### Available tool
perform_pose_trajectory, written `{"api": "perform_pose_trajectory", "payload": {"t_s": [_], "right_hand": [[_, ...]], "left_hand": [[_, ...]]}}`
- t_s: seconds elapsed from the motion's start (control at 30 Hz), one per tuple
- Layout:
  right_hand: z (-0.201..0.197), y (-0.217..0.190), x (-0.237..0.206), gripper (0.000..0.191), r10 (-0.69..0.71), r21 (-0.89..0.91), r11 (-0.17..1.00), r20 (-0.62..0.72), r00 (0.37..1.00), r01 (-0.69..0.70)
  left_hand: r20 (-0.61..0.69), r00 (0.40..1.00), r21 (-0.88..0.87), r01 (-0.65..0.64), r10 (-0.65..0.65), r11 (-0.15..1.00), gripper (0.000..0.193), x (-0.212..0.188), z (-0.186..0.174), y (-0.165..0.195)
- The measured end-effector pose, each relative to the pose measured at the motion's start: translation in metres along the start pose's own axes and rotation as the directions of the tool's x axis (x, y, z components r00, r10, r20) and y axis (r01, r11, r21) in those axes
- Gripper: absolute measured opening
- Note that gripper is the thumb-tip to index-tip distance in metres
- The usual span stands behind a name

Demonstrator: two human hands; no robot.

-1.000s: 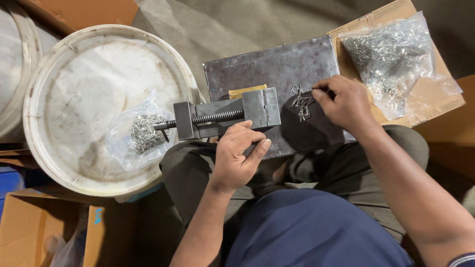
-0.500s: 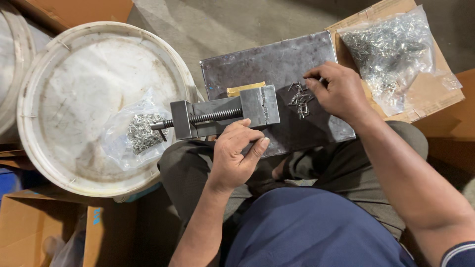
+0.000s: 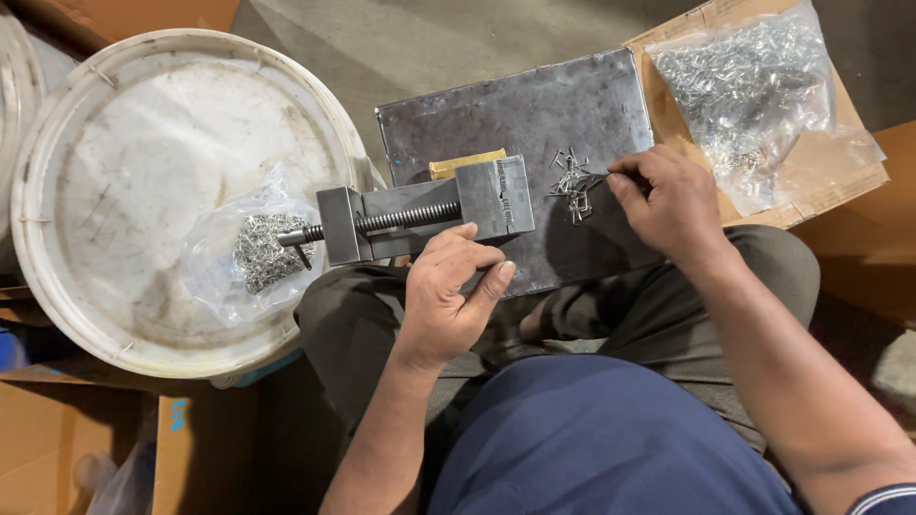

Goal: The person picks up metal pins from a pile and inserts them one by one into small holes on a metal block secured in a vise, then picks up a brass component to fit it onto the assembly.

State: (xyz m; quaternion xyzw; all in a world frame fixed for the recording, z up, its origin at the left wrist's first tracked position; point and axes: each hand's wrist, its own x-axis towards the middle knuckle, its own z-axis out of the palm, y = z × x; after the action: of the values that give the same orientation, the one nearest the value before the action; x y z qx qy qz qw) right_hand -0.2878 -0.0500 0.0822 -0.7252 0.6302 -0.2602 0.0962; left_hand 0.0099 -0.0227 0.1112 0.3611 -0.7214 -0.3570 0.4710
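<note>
A small grey metal vise (image 3: pixel 420 217) with a threaded screw lies across my lap on a dark steel plate (image 3: pixel 534 114). My left hand (image 3: pixel 448 296) rests against the vise's near side, fingers curled, steadying it. My right hand (image 3: pixel 668 200) pinches a thin metal piece at the edge of a small heap of loose metal clips (image 3: pixel 572 181) on the plate, just right of the vise jaw. A yellowish block (image 3: pixel 465 164) sits behind the vise.
A white bucket lid (image 3: pixel 172 124) at the left carries a clear bag of small metal parts (image 3: pixel 258 250). A larger clear bag of parts (image 3: pixel 754 86) lies on cardboard (image 3: pixel 840 191) at the upper right. Cardboard boxes (image 3: pixel 57 448) stand at the lower left.
My right hand has shifted slightly along the pile of clips on the plate. The left hand stays against the vise.
</note>
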Motion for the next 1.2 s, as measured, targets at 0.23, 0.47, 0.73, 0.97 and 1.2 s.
{"api": "perform_pose_trajectory", "payload": {"t_s": [0.23, 0.47, 0.73, 0.97, 1.2], "right_hand": [[-0.002, -0.012, 0.001, 0.013, -0.019, -0.138, 0.99, 0.024, 1.0, 0.022], [0.003, -0.013, 0.001, 0.011, -0.139, -0.209, 0.967, 0.049, 0.989, 0.146], [-0.024, -0.059, -0.007, 0.011, -0.184, 0.002, 0.983, 0.047, 0.982, 0.184], [-0.016, -0.122, -0.019, 0.018, -0.406, 0.168, 0.901, 0.002, 0.914, 0.399], [0.009, -0.119, -0.031, 0.013, -0.18, 0.562, 0.82, 0.074, 0.981, 0.108]], "left_hand": [[-0.001, 1.0, 0.013, -0.001, 0.001, 1.0, 0.01, 0.0, 0.002, 0.001], [-0.003, 1.0, 0.012, -0.002, 0.002, 1.0, 0.011, 0.0, 0.002, 0.002], [-0.023, 0.999, 0.053, 0.028, -0.027, 0.998, 0.019, 0.0, -0.004, 0.008], [0.064, 0.997, 0.122, -0.05, 0.043, 0.991, 0.019, -0.002, -0.008, 0.011], [0.013, 1.0, 0.018, -0.025, 0.025, 1.0, 0.017, -0.007, -0.011, 0.004]]}}
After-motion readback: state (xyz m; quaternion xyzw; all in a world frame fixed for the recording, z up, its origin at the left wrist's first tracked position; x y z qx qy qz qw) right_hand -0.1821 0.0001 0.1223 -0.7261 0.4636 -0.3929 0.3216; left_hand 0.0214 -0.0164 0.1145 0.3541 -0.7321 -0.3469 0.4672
